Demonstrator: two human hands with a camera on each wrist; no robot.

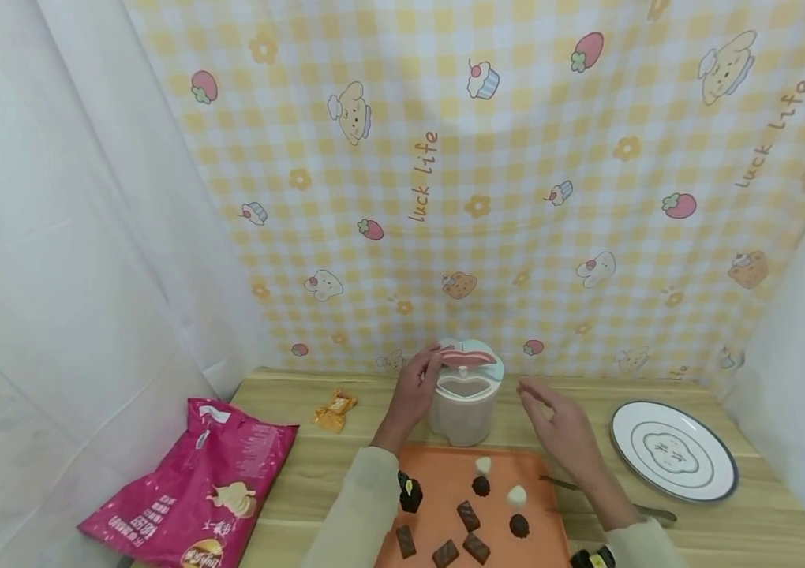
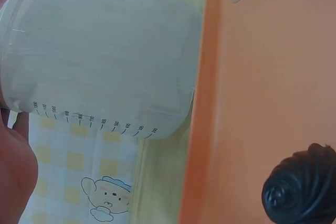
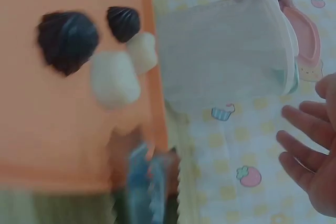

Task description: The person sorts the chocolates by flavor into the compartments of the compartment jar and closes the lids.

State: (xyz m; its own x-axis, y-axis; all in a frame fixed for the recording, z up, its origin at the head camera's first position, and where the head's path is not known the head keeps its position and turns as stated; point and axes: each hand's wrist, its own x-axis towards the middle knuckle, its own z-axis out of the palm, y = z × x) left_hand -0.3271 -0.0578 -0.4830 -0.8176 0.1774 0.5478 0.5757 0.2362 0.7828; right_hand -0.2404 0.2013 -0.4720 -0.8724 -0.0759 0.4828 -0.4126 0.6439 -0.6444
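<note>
A translucent canister (image 1: 465,414) with a pale-green and white lid (image 1: 489,367) stands against the back cloth, its pink flap (image 1: 462,357) raised over a compartment opening. Volume marks run along its side in the left wrist view. My left hand (image 1: 417,386) grips the left of the rim, its thumb and fingers at the lid's edge, partly hidden behind it. To the right of the canister, my right hand (image 1: 559,426) hovers apart from it, fingers extended and holding nothing. In the right wrist view those fingers (image 3: 307,124) spread loosely beside the lid.
In front lies an orange tray (image 1: 438,465) with dark chocolate bars (image 1: 469,515), dark swirled pieces (image 1: 519,526) and white pieces (image 1: 516,495). A slender metal utensil (image 1: 654,513) lies beneath my right forearm. A plate (image 1: 674,451) sits right; orange-wrapped sweets (image 1: 335,410) and a magenta snack bag (image 1: 211,489) left.
</note>
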